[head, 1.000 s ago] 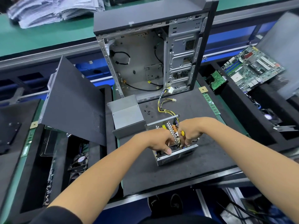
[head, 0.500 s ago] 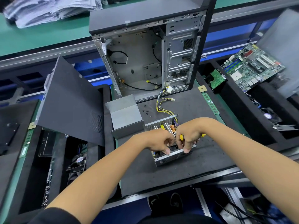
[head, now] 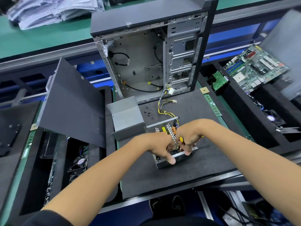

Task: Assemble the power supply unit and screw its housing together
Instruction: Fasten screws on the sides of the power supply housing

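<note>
The open power supply unit [head: 164,128] lies on the black mat [head: 211,154], its circuit board exposed inside a grey metal tray. My left hand [head: 160,147] grips the tray's near-left edge, thumb over the front wall. My right hand [head: 188,136] holds a yellow-handled screwdriver [head: 181,139] and its fingertips press on the front wall. The grey metal cover [head: 126,116] of the unit sits apart to the upper left. A yellow and black cable bundle [head: 162,108] runs from the unit toward the case. Several black screws [head: 149,112] lie loose on the mat.
An open computer case [head: 154,51] stands upright behind the mat. Its dark side panel [head: 70,101] leans at the left. A motherboard [head: 255,67] and a green board [head: 218,80] rest in foam trays at the right. A fan [head: 79,161] sits in the left tray.
My right hand has shifted slightly toward the near edge of the unit, fingertips now on the front wall. The left hand keeps its grip.
</note>
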A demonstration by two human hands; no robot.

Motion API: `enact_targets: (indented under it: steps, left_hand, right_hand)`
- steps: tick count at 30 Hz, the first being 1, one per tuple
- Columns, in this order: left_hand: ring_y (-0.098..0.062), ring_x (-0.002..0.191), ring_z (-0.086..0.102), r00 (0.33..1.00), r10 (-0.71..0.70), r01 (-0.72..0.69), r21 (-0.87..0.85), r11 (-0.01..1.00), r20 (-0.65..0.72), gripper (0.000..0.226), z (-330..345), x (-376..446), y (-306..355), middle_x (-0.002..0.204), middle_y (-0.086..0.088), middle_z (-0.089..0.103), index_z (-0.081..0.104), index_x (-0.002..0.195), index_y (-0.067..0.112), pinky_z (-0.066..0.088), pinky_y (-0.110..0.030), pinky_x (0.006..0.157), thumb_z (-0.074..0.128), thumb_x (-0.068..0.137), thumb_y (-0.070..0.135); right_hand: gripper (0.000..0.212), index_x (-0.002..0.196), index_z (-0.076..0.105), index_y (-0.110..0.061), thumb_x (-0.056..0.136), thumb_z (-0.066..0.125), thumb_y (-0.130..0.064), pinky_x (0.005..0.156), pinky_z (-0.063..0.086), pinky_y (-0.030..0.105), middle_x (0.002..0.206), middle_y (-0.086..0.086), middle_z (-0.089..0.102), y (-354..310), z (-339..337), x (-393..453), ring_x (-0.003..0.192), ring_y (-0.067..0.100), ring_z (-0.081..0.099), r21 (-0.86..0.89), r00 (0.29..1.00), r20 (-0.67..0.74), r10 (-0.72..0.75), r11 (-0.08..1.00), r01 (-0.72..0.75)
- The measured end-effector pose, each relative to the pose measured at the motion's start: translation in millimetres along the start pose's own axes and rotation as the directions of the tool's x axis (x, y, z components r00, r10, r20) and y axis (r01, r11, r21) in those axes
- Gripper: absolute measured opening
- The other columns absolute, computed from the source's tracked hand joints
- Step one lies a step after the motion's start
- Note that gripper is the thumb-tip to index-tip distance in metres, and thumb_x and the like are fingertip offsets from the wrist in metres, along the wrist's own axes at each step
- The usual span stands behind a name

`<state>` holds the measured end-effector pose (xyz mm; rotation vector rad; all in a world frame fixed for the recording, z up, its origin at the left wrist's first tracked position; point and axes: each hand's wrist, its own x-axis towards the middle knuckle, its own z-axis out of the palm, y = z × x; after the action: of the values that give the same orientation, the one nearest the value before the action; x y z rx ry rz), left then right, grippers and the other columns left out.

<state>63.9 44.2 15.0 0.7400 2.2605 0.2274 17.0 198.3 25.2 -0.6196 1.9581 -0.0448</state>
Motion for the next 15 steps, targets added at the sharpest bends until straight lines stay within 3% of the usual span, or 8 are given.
enact_targets:
  steps: [4, 8, 11, 15]
  left_hand:
    - [-0.023, 0.063, 0.054, 0.999, -0.022, 0.03, 0.222, 0.975, -0.038, 0.055, 4.1, -5.2, 6.5, 0.067, -0.002, 0.056, 0.054, 0.073, 0.008, 0.037, -0.03, 0.049, 0.077, 0.068, 0.057]
    - [-0.022, 0.062, 0.045, 0.997, -0.034, 0.054, 0.34, 0.939, -0.065, 0.056, 8.4, -7.3, 11.0, 0.064, 0.006, 0.042, 0.041, 0.066, 0.014, 0.036, -0.03, 0.054, 0.078, 0.067, 0.056]
    - [-0.022, 0.068, 0.046, 0.996, -0.003, 0.034, 0.36, 0.933, -0.085, 0.049, 11.4, -7.2, 17.2, 0.076, 0.004, 0.044, 0.04, 0.078, 0.02, 0.042, -0.031, 0.059, 0.08, 0.067, 0.045]
    - [-0.022, 0.073, 0.049, 0.998, 0.006, 0.012, 0.259, 0.966, -0.067, 0.039, 10.4, -8.5, 10.6, 0.079, 0.003, 0.046, 0.044, 0.08, 0.02, 0.043, -0.031, 0.061, 0.078, 0.07, 0.037]
  right_hand:
    - [0.035, 0.092, 0.057, -0.012, 0.071, 0.082, -0.023, 0.049, 0.041, 0.022, 0.065, 0.01, 0.06, -13.2, -0.1, -3.9, 0.046, 0.02, 0.049, -0.096, 0.996, -0.058, 0.062, 0.993, -0.067]
    - [0.043, 0.103, 0.059, -0.009, 0.071, 0.082, -0.026, 0.052, 0.046, 0.024, 0.044, 0.0, 0.057, -27.9, -0.1, -3.7, 0.039, 0.018, 0.053, -0.203, 0.993, -0.106, 0.056, 0.976, -0.076]
    - [0.043, 0.102, 0.062, -0.006, 0.072, 0.081, -0.028, 0.055, 0.049, 0.024, 0.033, -0.005, 0.052, -35.0, 0.1, -4.0, 0.034, 0.012, 0.052, -0.263, 0.995, -0.091, 0.03, 0.963, -0.053]
    - [0.043, 0.091, 0.061, -0.005, 0.068, 0.085, -0.033, 0.044, 0.047, 0.022, 0.061, 0.005, 0.063, -36.4, 3.6, -5.9, 0.045, 0.018, 0.056, -0.245, 0.995, -0.083, 0.05, 0.967, -0.069]
